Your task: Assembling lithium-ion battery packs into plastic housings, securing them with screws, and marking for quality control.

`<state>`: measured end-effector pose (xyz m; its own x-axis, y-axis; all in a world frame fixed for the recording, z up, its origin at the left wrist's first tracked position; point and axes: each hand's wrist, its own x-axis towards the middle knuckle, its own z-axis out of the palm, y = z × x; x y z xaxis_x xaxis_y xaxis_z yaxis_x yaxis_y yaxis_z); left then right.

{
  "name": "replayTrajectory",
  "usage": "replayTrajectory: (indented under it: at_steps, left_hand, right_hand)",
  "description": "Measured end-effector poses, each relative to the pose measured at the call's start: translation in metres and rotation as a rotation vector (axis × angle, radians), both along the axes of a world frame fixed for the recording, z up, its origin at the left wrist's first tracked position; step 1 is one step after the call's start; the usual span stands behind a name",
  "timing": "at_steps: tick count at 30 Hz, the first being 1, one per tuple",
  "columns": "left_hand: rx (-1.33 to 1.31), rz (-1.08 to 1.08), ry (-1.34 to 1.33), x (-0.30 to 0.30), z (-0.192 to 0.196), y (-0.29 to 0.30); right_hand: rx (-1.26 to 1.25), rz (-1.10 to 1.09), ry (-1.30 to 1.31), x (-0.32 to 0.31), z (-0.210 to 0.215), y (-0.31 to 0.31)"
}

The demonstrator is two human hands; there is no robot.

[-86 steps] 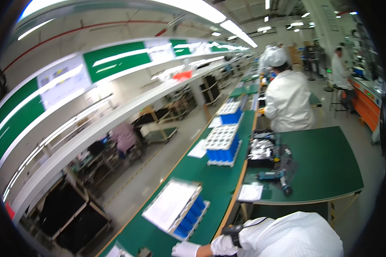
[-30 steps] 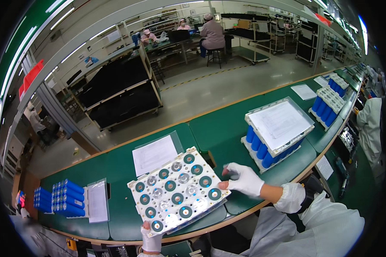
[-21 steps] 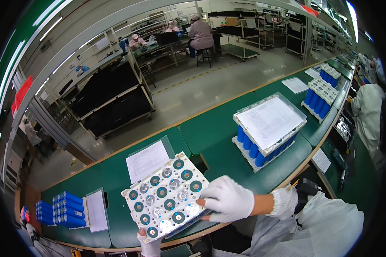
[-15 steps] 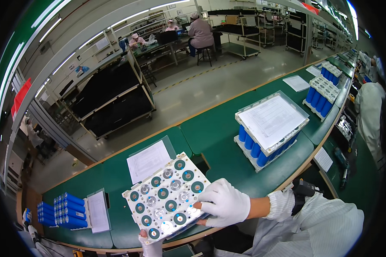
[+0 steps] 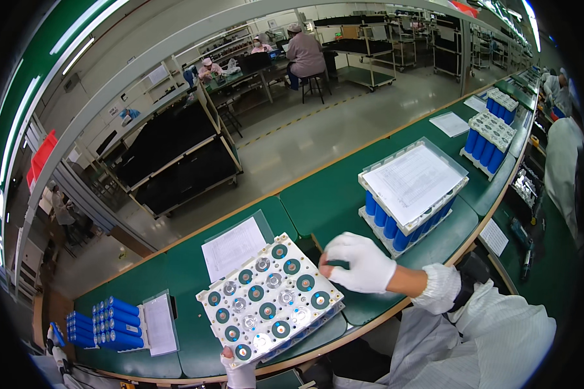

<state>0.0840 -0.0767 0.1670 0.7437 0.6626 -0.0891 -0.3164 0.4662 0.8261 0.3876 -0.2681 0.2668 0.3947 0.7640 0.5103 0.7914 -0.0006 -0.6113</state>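
A battery pack (image 5: 276, 292), with a white perforated plate on top, sits tilted at the front edge of the green bench. Round cell ends show through the plate, several covered by dark green rings (image 5: 291, 266) and others bare and silvery. My left hand (image 5: 240, 373), in a white glove with a bare thumb, grips the near left corner, its other fingers hidden below. Just off the pack's right side, my right hand (image 5: 360, 262) is raised, gloved, its thumb and finger curled together. A dark green patch shows between them; whether it is a held piece or the bench behind is unclear.
A printed sheet (image 5: 233, 247) lies behind the pack. Blue cells (image 5: 117, 324) stand at the left beside another sheet (image 5: 160, 324). To the right stands a blue-celled pack (image 5: 386, 223) with paper on top, and more packs (image 5: 488, 142) beyond. A co-worker's sleeve (image 5: 561, 168) is at far right.
My right hand has lifted off the pack's right edge and moved right, uncovering a green ring there. My left hand still holds the corner. The whole view has shifted slightly.
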Motion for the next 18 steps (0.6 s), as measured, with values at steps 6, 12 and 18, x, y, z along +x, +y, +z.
replayTrajectory:
  at_steps: [6, 12, 18]
  left_hand:
    - [-0.025, 0.033, 0.041, -0.001, 0.010, -0.009]
    - [-0.053, 0.056, 0.123, -0.007, 0.002, -0.006]
    - [-0.049, 0.023, 0.172, -0.010, -0.003, -0.002]
  right_hand:
    - [-0.086, 0.256, -0.356, -0.007, 0.036, 0.066]
    - [-0.686, 0.311, -0.322, -0.024, 0.061, 0.108]
    - [-0.777, 0.323, -0.346, -0.024, 0.074, 0.111]
